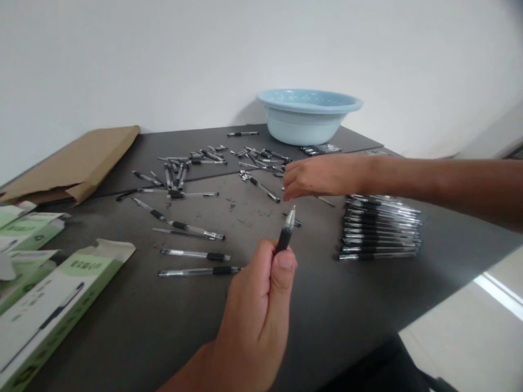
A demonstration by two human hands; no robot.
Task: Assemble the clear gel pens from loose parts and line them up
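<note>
My left hand (257,305) is wrapped round a gel pen (287,228), its black grip and pale conical tip pointing up. My right hand (312,177) reaches in from the right, just behind that tip. Its fingers are pressed together and curled down; what they hold, if anything, is hidden. Under and beyond it lie loose pens and small pen parts (261,158). To the right is a neat stack of clear pens with black grips (379,231). Several single pens, one of them a clear pen (194,255), lie left of my left hand.
A light-blue basin (308,122) stands at the back by the wall, with a small bundle of pens (321,149) before it. On the left lie a brown paper envelope (85,158) and green-and-white pen boxes (61,305). The dark table (327,321) ends at the lower right.
</note>
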